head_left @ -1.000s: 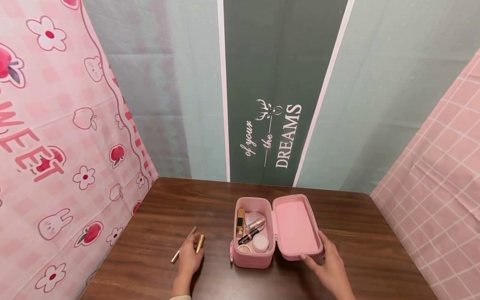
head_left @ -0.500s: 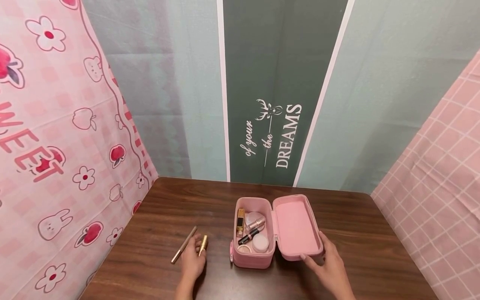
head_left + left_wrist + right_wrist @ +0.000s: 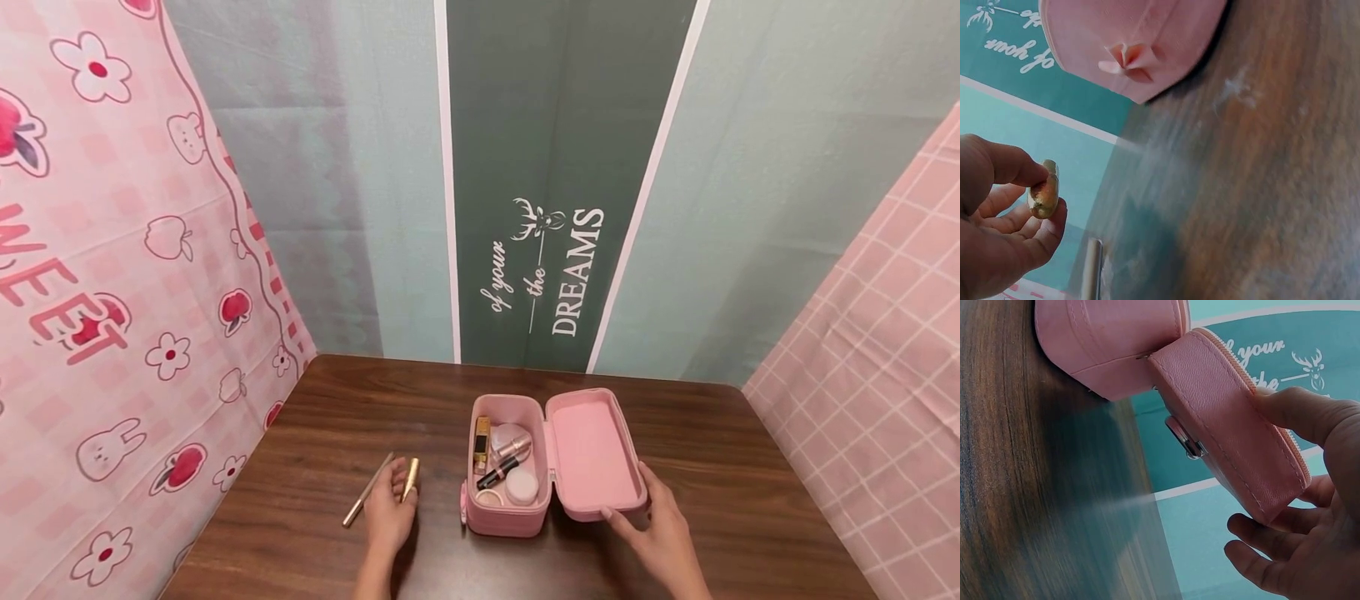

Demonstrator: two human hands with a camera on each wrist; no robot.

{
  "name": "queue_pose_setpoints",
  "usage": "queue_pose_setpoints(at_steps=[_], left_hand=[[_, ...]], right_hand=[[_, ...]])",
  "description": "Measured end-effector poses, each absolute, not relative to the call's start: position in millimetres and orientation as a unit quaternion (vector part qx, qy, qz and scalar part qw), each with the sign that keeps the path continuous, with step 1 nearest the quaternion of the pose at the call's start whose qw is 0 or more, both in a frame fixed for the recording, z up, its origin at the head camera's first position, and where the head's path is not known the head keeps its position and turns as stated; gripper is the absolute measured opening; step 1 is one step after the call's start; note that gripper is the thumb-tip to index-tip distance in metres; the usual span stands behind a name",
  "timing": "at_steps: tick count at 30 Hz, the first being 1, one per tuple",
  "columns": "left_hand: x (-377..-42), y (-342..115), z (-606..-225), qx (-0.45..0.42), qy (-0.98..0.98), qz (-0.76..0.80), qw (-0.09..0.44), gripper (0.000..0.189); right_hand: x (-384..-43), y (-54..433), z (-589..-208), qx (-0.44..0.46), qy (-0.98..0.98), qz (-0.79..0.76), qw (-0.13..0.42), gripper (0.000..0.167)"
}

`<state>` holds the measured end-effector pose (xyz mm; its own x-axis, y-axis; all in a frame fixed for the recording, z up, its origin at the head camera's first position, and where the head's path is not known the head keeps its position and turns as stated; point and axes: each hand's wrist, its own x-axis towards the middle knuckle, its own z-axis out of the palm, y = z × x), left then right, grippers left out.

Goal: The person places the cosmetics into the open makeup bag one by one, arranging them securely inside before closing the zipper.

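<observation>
My left hand pinches a gold lipstick tube between thumb and fingers, raised off the tabletop. In the left wrist view the gold tube points partly at the camera. Beside this hand a slim gold pencil-like stick lies on the table, partly hidden by the fingers. A pink makeup case stands unzipped to the right. Its lid is folded out, and my right hand grips the lid's edge, thumb on the zipper rim and fingers beneath.
Inside the case lie a gold rectangular tube, a black tube, a pinkish tube and a round white-lidded jar. The brown wooden table meets a green printed cloth behind, with pink cloths at both sides.
My left hand has lifted the gold tube a little and shifted slightly right, away from the slim stick. The right hand and the case have stayed put.
</observation>
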<state>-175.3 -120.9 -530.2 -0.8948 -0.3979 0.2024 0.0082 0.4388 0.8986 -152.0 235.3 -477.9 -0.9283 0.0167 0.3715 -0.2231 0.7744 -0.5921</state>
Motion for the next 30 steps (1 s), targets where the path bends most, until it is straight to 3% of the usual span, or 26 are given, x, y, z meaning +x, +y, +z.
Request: queue_pose_setpoints(at_steps=[30], left_hand=[[-182, -96, -498, 0.106, -0.779, -0.585, 0.2, 0.038]], right_hand=[[-152, 235, -477, 0.058, -0.925, 0.331, 0.177, 0.083]])
